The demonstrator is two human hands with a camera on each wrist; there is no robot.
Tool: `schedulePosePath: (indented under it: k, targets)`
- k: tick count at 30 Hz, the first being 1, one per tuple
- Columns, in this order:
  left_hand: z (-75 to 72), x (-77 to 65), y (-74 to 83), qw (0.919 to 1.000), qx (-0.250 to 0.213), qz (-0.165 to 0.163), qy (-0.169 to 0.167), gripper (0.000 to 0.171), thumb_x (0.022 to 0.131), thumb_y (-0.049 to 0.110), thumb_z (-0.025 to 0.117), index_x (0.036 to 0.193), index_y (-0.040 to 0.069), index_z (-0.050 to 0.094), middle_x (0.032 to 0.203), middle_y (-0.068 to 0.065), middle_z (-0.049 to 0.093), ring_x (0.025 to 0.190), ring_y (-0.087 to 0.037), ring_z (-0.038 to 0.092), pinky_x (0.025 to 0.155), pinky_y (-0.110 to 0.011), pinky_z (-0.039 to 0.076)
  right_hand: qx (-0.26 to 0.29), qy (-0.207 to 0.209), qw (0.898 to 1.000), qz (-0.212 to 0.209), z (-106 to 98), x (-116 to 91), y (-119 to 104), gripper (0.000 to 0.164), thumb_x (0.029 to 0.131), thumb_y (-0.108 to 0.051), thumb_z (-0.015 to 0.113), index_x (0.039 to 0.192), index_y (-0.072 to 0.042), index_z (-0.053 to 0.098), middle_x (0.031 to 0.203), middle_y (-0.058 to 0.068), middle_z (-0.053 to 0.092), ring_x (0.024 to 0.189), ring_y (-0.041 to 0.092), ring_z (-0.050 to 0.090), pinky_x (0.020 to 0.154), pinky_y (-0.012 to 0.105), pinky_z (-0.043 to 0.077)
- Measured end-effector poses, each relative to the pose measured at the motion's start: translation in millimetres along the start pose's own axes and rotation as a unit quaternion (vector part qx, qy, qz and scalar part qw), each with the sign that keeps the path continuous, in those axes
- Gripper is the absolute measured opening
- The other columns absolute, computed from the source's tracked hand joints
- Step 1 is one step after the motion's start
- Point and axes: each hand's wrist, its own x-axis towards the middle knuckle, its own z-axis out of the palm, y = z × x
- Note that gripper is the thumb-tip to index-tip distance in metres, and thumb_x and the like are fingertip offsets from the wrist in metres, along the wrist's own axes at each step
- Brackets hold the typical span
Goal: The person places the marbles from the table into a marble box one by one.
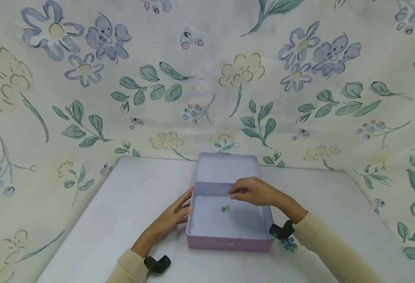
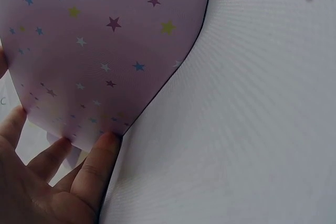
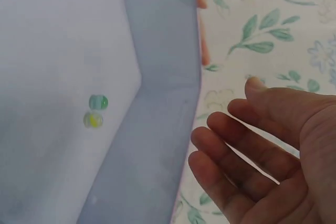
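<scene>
A pink tin box stands on the table with its lid folded back. In the left wrist view, coloured stars cover the box's side. My left hand rests its straight fingertips against the left wall. Over the back right part of the box hovers my right hand, its fingers loosely bent and nothing between them in the right wrist view. Two glass marbles lie close together on the box floor: a green one and a yellow one.
Several blue and greenish marbles lie on the white table by the box's front right corner, partly behind the right wrist's black camera band. A floral cloth rises behind and beside the table.
</scene>
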Motion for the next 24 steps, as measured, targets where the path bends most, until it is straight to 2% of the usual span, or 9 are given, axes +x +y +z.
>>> schedulePosePath:
  k: [5, 12, 20, 24]
  targets:
    - [1.1, 1.3, 1.0, 1.0000, 0.003, -0.005, 0.005, 0.064, 0.106, 0.022, 0.046, 0.160, 0.039, 0.015, 0.169, -0.008, 0.011, 0.151, -0.044, 0.023, 0.108, -0.055, 0.047, 0.001, 0.019, 1.000, 0.011, -13, -27, 1, 0.019, 0.096, -0.021, 0.067, 0.112, -0.013, 0.075, 0.106, -0.002, 0.074, 0.096, 0.009, 0.068, 0.085, 0.025, 0.059]
    - [1.0, -0.5, -0.2, 0.9998, 0.009, -0.013, 0.006, 0.065, 0.106, 0.024, 0.047, 0.159, 0.041, 0.015, 0.169, -0.009, 0.009, 0.151, -0.045, 0.022, 0.108, -0.055, 0.046, -0.008, 0.044, 0.998, 0.052, -23, -64, 3, 0.018, 0.098, -0.024, 0.065, 0.111, -0.017, 0.075, 0.104, -0.008, 0.073, 0.094, 0.004, 0.065, 0.085, 0.026, 0.058]
    - [0.8, 1.6, -0.4, 0.9998, 0.008, -0.015, 0.006, 0.065, 0.106, 0.024, 0.047, 0.159, 0.042, 0.014, 0.170, -0.008, 0.009, 0.152, -0.044, 0.021, 0.109, -0.056, 0.045, -0.019, 0.085, 0.993, 0.075, -29, -99, 12, 0.020, 0.098, -0.023, 0.064, 0.113, -0.012, 0.074, 0.107, 0.003, 0.075, 0.096, 0.004, 0.066, 0.084, 0.024, 0.058]
    - [0.7, 1.5, -0.4, 0.9999, 0.004, -0.012, 0.006, 0.065, 0.106, 0.025, 0.047, 0.159, 0.042, 0.014, 0.169, -0.008, 0.009, 0.151, -0.044, 0.021, 0.109, -0.056, 0.045, -0.016, 0.089, 0.992, 0.093, -27, -116, 19, 0.020, 0.098, -0.021, 0.065, 0.113, -0.012, 0.073, 0.107, 0.002, 0.075, 0.095, 0.002, 0.066, 0.083, 0.022, 0.058]
